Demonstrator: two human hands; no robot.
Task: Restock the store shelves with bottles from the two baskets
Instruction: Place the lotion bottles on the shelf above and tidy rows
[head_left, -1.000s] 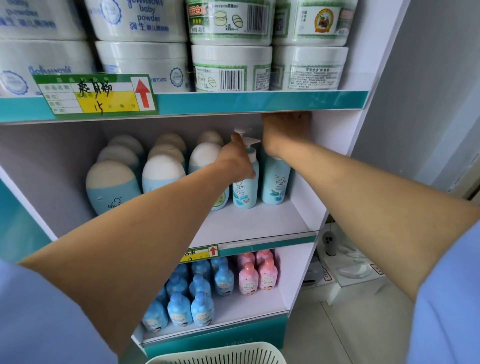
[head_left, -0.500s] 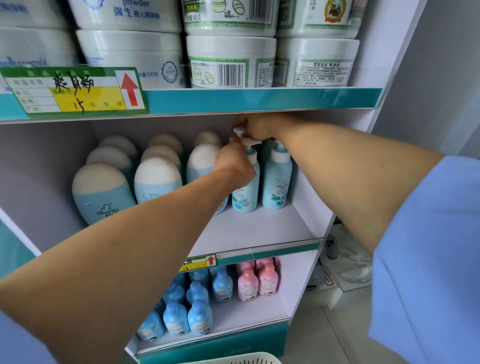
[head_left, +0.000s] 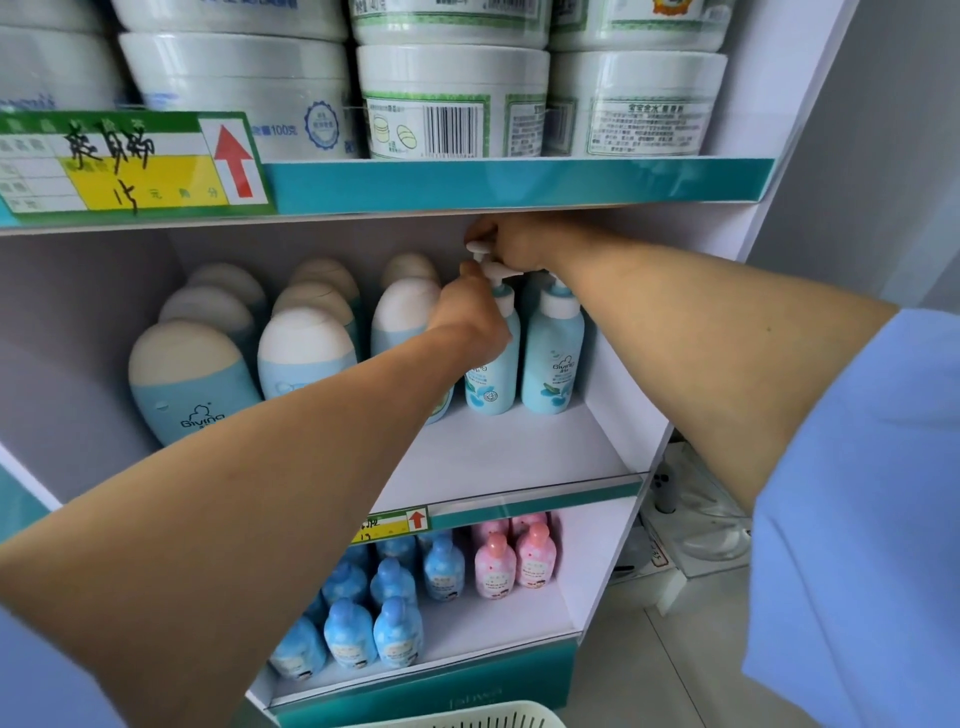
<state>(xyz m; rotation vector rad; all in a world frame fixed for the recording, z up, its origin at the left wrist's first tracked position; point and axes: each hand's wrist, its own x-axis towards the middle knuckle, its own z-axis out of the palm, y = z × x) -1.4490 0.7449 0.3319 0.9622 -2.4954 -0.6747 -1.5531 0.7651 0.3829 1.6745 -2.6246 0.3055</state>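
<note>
While the left hand (head_left: 467, 322) grips a shelved pump bottle (head_left: 493, 374), the right hand (head_left: 514, 244) seemingly pinches a rear pump (head_left: 475, 248).

Blue pump bottles (head_left: 551, 358) upright, mid shelf (head_left: 509, 452) right

The left hand (head_left: 470, 312) shows only its back; its fingers are hidden behind it at the neck of the near pump bottle (head_left: 493, 374), so the grip cannot be told; the right hand (head_left: 514, 241) lies in shade under the upper shelf (head_left: 519, 182), its fingertips unclear at a white pump head (head_left: 475, 247) whose bottle is hidden; the left forearm (head_left: 260, 493) covers part of an egg-shaped bottle (head_left: 405, 317), the small price tag (head_left: 400, 522) and the blue bottles (head_left: 358, 631); the top edge cuts the tubs (head_left: 452, 98), the bottom edge the basket (head_left: 467, 719); the large price label (head_left: 130, 161) runs off the left edge, its small print blurred.
</note>
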